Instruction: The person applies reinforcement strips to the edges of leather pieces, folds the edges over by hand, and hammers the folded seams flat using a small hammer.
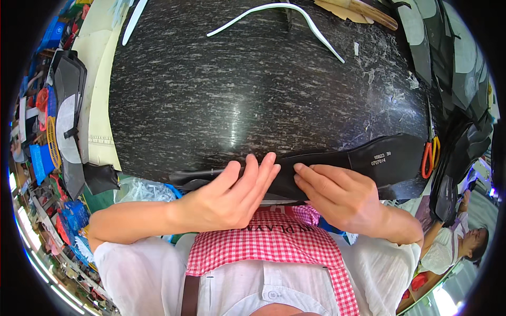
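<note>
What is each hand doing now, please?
Left hand: fingers flat, pressing the black shoe piece.
Right hand: fingers flat on the same piece.

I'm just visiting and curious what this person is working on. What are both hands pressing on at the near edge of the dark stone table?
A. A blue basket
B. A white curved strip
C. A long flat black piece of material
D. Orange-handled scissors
C: the left hand and right hand both rest their fingers on the long flat black piece; the white curved strip lies far off, untouched.

Shoe upper piece (337,163) on desk (253,89) near edge, both hands on it; curved strip (295,13) far side; scissors (429,155) right.
</note>
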The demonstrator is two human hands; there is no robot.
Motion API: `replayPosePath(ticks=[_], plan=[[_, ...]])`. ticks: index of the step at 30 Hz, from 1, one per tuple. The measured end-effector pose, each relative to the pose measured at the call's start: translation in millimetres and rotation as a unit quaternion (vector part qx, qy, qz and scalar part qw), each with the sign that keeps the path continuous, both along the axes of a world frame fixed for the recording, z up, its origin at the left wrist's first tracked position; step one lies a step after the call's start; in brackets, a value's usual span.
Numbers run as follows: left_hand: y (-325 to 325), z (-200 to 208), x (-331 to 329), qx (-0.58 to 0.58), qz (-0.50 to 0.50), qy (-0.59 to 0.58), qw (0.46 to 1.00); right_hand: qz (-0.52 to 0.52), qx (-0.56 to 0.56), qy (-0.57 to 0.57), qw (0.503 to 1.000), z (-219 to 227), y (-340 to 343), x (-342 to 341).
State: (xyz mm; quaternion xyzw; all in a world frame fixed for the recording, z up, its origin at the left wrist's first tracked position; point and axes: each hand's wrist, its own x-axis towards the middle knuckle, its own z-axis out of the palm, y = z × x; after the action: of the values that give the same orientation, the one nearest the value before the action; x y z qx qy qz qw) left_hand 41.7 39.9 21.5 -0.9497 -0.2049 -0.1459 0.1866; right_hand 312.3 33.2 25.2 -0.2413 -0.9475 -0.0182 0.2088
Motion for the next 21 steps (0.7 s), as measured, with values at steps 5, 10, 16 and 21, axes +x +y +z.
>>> replayPosePath(ticks=[5, 10, 16, 21], plan=[[0.2, -2.4, 0.6, 0.084, -0.023, 0.098, 0.991, -0.038, 0.028, -0.075, 0.996, 8.2, -4.7, -19.6], [-0.3, -19.8, -6.9, -0.037, -0.027, -0.073, 0.996, -0.017, 0.015, -0.023, 0.999, -4.0, -7.7, -20.0], [-6.3, -17.3, -17.1, -0.068, -0.019, -0.044, 0.997, 0.024, 0.035, -0.077, 0.996, -0.4, -9.9, -19.6], [-10.2, -18.1, -21.6, 0.005, -0.025, 0.024, 0.999, -0.048, 0.078, -0.118, 0.989, -3.6, -25.9, -45.6]])
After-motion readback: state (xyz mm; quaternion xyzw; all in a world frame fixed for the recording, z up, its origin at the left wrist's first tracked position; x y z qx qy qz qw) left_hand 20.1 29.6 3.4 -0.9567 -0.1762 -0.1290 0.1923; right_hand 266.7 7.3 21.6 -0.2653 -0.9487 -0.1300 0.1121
